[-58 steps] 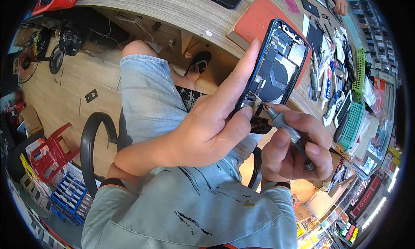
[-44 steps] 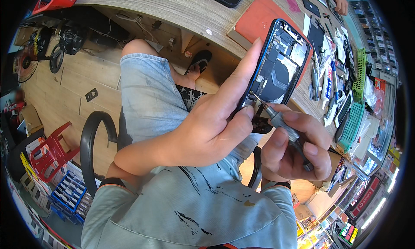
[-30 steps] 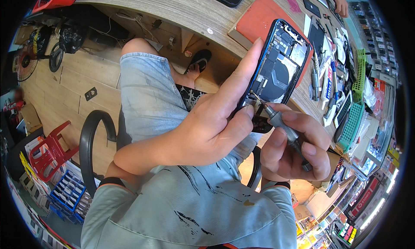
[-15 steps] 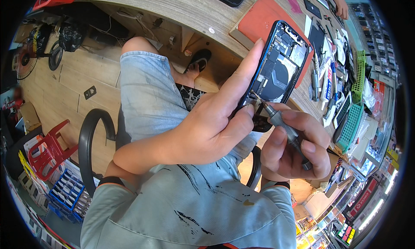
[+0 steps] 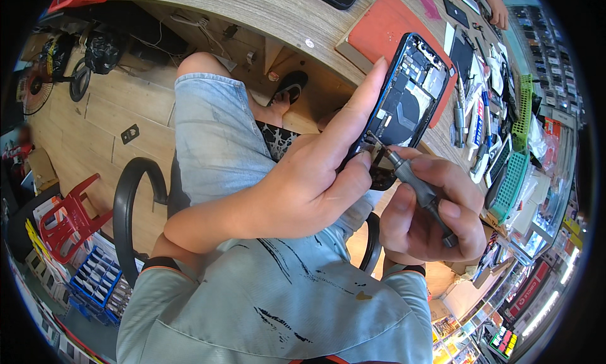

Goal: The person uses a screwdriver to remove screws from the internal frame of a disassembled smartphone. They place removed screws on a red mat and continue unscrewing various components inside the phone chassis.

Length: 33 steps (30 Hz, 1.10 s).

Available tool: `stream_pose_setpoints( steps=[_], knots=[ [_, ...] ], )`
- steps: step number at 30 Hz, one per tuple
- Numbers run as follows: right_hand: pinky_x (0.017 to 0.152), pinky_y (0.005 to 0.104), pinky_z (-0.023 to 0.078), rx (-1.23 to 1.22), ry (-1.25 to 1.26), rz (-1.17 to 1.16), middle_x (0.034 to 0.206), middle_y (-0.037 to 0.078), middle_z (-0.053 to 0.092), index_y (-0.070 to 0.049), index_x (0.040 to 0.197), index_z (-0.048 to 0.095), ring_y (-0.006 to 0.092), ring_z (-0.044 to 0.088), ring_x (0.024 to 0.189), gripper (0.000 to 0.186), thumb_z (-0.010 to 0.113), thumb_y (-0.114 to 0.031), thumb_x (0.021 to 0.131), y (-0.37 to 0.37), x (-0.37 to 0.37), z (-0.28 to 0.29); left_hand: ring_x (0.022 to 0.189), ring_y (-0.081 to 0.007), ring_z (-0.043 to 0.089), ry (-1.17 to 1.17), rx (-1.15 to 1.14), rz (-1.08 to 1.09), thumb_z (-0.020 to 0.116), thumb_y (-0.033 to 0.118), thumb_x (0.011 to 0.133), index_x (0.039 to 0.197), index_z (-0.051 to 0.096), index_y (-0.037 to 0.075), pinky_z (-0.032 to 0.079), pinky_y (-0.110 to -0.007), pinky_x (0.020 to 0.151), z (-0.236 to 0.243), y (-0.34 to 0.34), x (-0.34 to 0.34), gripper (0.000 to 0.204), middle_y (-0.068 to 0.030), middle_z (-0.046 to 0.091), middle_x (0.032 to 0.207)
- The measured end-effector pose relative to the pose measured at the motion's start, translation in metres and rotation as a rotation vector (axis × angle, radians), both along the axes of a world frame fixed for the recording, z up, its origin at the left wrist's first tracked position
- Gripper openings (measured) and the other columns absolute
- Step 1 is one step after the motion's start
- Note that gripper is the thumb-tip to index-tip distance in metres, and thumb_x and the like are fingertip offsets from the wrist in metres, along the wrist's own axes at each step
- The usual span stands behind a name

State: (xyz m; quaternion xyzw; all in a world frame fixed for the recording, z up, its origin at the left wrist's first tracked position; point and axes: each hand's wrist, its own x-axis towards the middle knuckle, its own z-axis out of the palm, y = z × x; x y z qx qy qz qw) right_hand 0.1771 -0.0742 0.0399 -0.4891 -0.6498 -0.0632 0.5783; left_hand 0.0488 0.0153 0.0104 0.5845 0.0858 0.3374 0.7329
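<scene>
My left hand is closed on an opened smartphone, held tilted above my lap. Its index finger stretches along the phone's left edge, and its thumb presses near the lower end. Bare inner parts face up: a dark battery, boards and small metal plates. In my right hand is a grey metal screwdriver, pinched between thumb and fingers. The tip reaches the phone's lower part beside my left thumb; whether it sits in a screw is too small to tell.
Beyond the phone, an orange-red pad lies on the wooden table. Tools and phone parts crowd the table's right side beside a green basket and a teal basket. Another person's hand rests at the far right.
The phone and both hands have shifted very slightly. The screwdriver's handle looks turned a little in my right fingers, its tip still at the phone's lower part.
</scene>
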Motion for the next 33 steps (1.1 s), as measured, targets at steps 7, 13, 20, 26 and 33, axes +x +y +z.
stream_pose_setpoints(
  steps=[7,13,20,26,33],
  knots=[
    [0.064,0.0377,0.061,0.009,0.033,-0.031,0.093,0.027,0.062,-0.002,0.116,0.041,0.0299,0.068,0.073,0.053,0.073,0.01,0.075,0.001,-0.002,-0.001,0.091,-0.024,0.061,-0.005,0.022,0.017,0.043,-0.006,0.09,0.158,0.007,0.001,0.048,-0.03,0.084,-0.003,-0.002,0.0,0.077,-0.0238,0.057,0.124],
    [0.059,0.0301,0.057,-0.112,-0.092,-0.125,0.087,0.026,0.068,0.002,0.11,0.049,0.0272,0.069,0.069,0.048,0.081,0.004,0.075,-0.001,-0.004,0.016,0.101,-0.0263,0.059,0.058,0.109,-0.008,0.042,-0.007,0.09,0.158,0.006,0.0,0.045,-0.03,0.091,0.001,0.002,-0.004,0.077,-0.0241,0.054,0.13],
    [0.065,0.0323,0.056,-0.444,-0.36,0.004,0.095,0.029,0.066,0.003,0.119,0.045,0.0299,0.069,0.078,0.053,0.08,0.001,0.08,-0.008,0.007,0.059,0.136,-0.0171,0.041,0.103,0.07,-0.152,0.037,-0.012,0.091,0.158,0.003,0.0,0.033,-0.028,0.11,0.013,0.005,-0.01,0.076,-0.0169,0.035,0.156],
    [0.069,0.0357,0.055,-0.558,-0.38,-0.037,0.098,0.025,0.068,0.004,0.119,0.048,0.0282,0.068,0.074,0.058,0.084,0.003,0.073,-0.002,-0.001,0.068,0.1,-0.0307,0.062,0.077,0.168,0.036,0.044,-0.007,0.091,0.158,0.004,0.002,0.047,-0.032,0.09,-0.001,0.0,-0.009,0.078,-0.0243,0.058,0.123],
    [0.076,0.0373,0.055,-0.561,-0.41,-0.097,0.1,0.021,0.069,0.003,0.119,0.047,0.0268,0.067,0.078,0.066,0.089,-0.003,0.068,0.0,-0.001,0.07,0.127,-0.0221,0.046,0.103,0.078,-0.082,0.041,-0.01,0.093,0.158,0.003,-0.001,0.035,-0.031,0.107,0.006,0.001,-0.015,0.076,-0.0192,0.041,0.146]
  ],
)
